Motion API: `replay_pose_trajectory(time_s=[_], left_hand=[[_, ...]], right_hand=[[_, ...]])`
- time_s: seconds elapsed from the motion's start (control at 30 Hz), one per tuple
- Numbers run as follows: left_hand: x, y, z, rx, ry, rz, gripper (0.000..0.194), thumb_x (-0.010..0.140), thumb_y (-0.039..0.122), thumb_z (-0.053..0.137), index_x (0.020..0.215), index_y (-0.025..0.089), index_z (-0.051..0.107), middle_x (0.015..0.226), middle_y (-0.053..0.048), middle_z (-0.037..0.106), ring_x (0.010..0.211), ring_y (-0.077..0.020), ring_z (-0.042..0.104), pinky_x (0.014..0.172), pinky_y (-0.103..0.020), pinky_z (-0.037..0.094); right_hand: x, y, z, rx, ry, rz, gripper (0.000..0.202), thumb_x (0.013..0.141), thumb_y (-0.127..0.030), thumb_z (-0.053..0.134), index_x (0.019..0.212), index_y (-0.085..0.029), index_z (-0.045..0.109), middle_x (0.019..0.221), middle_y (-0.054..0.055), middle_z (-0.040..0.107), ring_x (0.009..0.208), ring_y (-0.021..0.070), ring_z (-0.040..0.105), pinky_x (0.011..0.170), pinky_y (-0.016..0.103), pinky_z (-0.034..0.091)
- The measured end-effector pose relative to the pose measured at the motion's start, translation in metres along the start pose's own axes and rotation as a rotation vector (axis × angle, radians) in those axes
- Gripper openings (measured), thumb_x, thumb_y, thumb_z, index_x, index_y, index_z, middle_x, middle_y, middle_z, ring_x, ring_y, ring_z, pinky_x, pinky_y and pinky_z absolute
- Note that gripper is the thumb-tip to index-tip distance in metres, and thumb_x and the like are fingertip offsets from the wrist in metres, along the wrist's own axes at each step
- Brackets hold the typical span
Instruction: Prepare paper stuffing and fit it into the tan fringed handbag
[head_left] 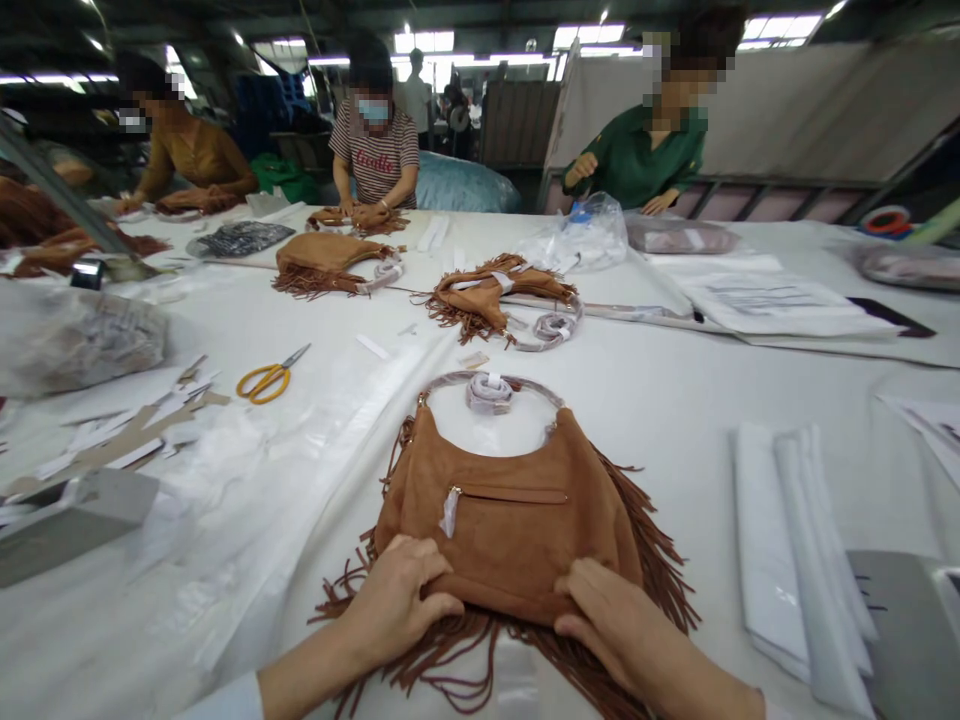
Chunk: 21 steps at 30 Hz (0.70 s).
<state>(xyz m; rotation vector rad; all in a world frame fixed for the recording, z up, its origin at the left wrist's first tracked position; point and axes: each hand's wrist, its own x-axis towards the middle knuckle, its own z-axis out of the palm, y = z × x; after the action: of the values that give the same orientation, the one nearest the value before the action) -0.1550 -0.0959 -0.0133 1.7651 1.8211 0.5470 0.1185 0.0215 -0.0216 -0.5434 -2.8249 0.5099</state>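
A brown suede bag (502,540) with fringe lies on the white table directly before me, its zipper pocket facing up. My left hand (409,592) grips the bag's lower left edge between thumb and fingers. At the lower right edge, my right hand (600,612) holds the bag in the same way. Beyond the bag's opening, its wrapped strap (491,392) lies coiled inside the arc of the handle. Fringe spreads out on both sides and below the bag, partly under my forearms.
Yellow-handled scissors (266,382) and paper scraps (127,430) lie at left. Folded white sheets (799,540) are at right. Two more brown bags (322,255) (487,290) lie farther back, with a clear plastic bag (581,235). Three people work across the table.
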Motion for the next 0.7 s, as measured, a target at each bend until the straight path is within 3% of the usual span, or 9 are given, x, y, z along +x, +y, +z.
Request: replay_pose_trajectory(time_s=[0.13,0.3,0.37,0.5,0.6,0.7], left_hand=[[0.006,-0.002,0.008,-0.012,0.059,-0.001,0.022,0.083,0.031,0.064,0.067,0.019,0.056,0.078,0.000,0.059,0.078,-0.0158,0.057,0.073,-0.026,0.040],[0.010,-0.008,0.015,0.039,0.077,0.020,0.018,0.085,0.035,0.061,0.073,0.022,0.062,0.077,0.000,0.061,0.075,-0.0163,0.059,0.070,-0.025,0.042],[0.009,-0.013,0.018,0.025,0.077,0.041,0.013,0.086,0.036,0.061,0.088,0.025,0.067,0.080,0.001,0.063,0.079,-0.0169,0.061,0.072,-0.025,0.044],[0.009,-0.025,0.025,0.010,0.066,0.100,0.032,0.087,0.036,0.060,0.119,0.033,0.061,0.092,0.000,0.067,0.089,-0.0175,0.063,0.080,-0.025,0.045],[0.011,-0.030,0.027,0.015,0.032,0.124,0.027,0.089,0.037,0.057,0.114,0.032,0.064,0.091,0.000,0.068,0.087,-0.0165,0.063,0.079,-0.024,0.045],[0.013,-0.031,0.025,0.038,0.002,0.156,0.021,0.090,0.039,0.055,0.103,0.029,0.068,0.085,0.000,0.066,0.082,-0.0151,0.063,0.074,-0.022,0.044]], right_hand=[[0.003,0.006,0.010,-0.250,0.152,-0.153,0.012,0.097,-0.018,0.041,0.100,-0.016,0.053,0.074,0.002,0.056,0.064,0.0175,0.053,0.058,0.029,0.043],[0.003,0.013,0.012,-0.327,0.288,-0.182,0.017,0.097,-0.019,0.040,0.105,-0.013,0.053,0.070,0.002,0.056,0.062,0.0170,0.054,0.059,0.030,0.048],[-0.007,0.017,0.014,-0.285,0.326,-0.147,0.025,0.097,-0.030,0.042,0.112,-0.012,0.052,0.080,0.007,0.060,0.072,0.0196,0.059,0.067,0.033,0.053],[-0.035,0.024,0.021,-0.192,0.402,-0.015,0.036,0.094,-0.041,0.048,0.114,-0.011,0.050,0.105,0.016,0.059,0.102,0.0259,0.058,0.083,0.038,0.055],[-0.045,0.027,0.026,-0.172,0.453,0.003,0.033,0.092,-0.036,0.053,0.114,-0.012,0.050,0.103,0.015,0.060,0.101,0.0265,0.058,0.083,0.041,0.055],[-0.041,0.033,0.028,-0.150,0.468,-0.107,0.020,0.093,-0.027,0.049,0.109,-0.014,0.051,0.094,0.012,0.062,0.092,0.0243,0.059,0.079,0.040,0.055]])
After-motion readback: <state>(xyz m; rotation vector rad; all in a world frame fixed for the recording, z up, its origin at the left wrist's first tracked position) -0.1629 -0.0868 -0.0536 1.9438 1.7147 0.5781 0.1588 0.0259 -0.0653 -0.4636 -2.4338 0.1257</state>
